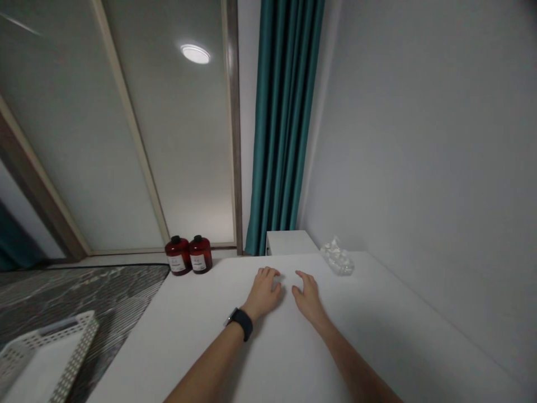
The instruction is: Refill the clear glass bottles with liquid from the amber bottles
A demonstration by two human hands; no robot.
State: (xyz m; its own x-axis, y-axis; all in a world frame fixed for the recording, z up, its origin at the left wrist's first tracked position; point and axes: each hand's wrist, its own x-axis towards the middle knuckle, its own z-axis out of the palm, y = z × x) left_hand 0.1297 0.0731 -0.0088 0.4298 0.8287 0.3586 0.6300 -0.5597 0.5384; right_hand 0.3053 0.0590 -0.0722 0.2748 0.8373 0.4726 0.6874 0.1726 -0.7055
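Note:
Both of my hands reach out over the white table [193, 330], a small gap between them. My left hand [264, 292], with a dark watch [240, 322] on its wrist, has its thumb and fingers apart and holds nothing. Facing it, my right hand [307, 295] is likewise open, its thumb and index finger spread. To the left, near the table's far edge, stand two dark red bottles [178, 256] with black caps and white labels. A crumpled clear plastic bag [337, 257] lies right of my right hand, by the wall.
Beyond the table's far edge is a white cabinet [291, 242], with a teal curtain [279, 140] behind it. A grey wall [428, 168] borders the right side. At lower left sits a white perforated basket [78, 352] over a grey patterned rug [121, 296].

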